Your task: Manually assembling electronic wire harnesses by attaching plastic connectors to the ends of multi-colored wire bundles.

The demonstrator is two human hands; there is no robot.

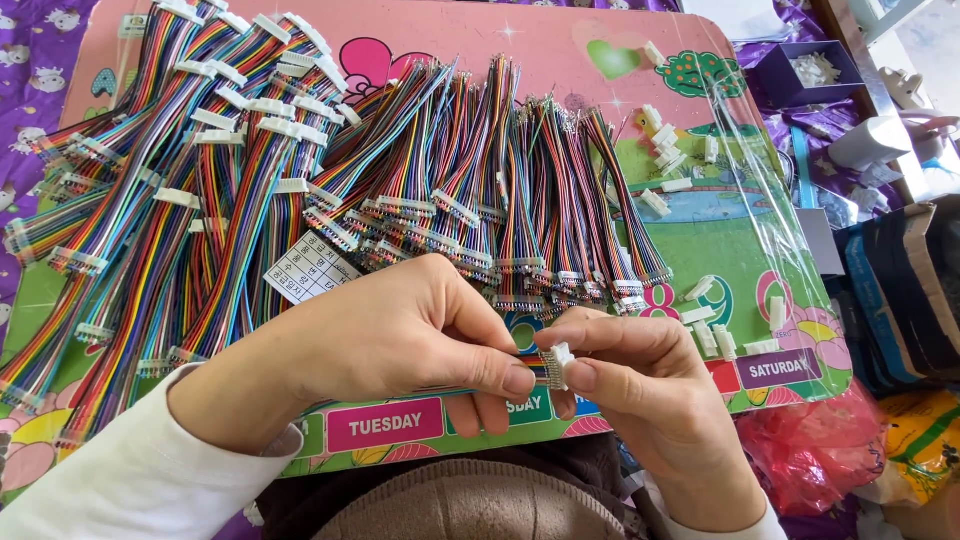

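My left hand [400, 340] pinches the end of a thin multicoloured ribbon cable between thumb and fingers; the cable itself is mostly hidden under the hand. Facing it, my right hand [640, 385] holds a small white plastic connector [558, 364] at its fingertips, touching the cable's end. Both hands hover over the near edge of a colourful picture board [560, 60]. Just beyond them lies a wide fan of rainbow ribbon cables with white connectors [440, 190].
More cable bundles [150, 200] cover the board's left half. Loose white connectors [715, 320] are scattered on the right, and a small printed paper slip [310, 268] lies among the cables. A purple box of connectors [805, 72] and bags sit at the right.
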